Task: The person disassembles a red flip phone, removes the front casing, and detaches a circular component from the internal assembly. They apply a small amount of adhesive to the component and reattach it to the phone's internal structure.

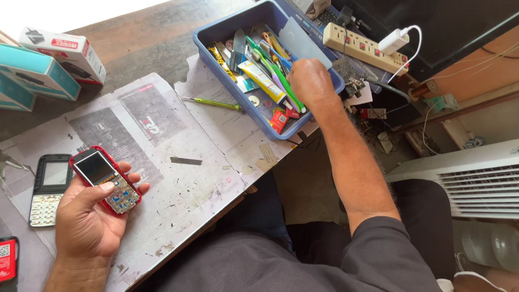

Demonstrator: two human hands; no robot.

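Observation:
My left hand (89,216) holds a red keypad phone (105,179) over the paper-covered workbench, screen up, its keypad cover off. A black and white phone front panel (48,188) lies on the bench just left of it. My right hand (309,81) reaches into a blue plastic tray (213,40) full of tools, tubes and toothbrushes, with its fingers curled down among them. What the fingers grip is hidden by the back of the hand.
A green-handled screwdriver (212,103) lies beside the tray. Boxed goods (40,62) sit at the far left. A power strip (363,47) with a white charger (393,41) lies behind the tray. A white cooler (476,178) stands at right. A small metal strip (186,160) rests on the bench.

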